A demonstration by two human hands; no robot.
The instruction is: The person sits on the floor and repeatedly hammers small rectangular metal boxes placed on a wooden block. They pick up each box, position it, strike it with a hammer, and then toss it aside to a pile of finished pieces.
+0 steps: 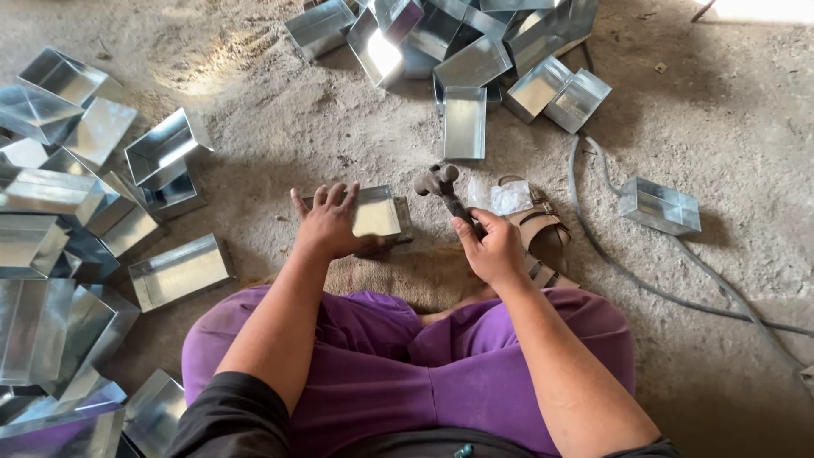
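Box [376,212] under left hand [326,225]

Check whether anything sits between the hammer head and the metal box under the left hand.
Nothing visible does. The hammer in the right hand hangs just right of the metal box, which the left hand presses down; only bare floor lies around them.

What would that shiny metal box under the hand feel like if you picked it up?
The metal box under the left hand looks like thin folded sheet, so probably light and stiff. Flat sides mean it likely won't roll. Its edges may be sharp.
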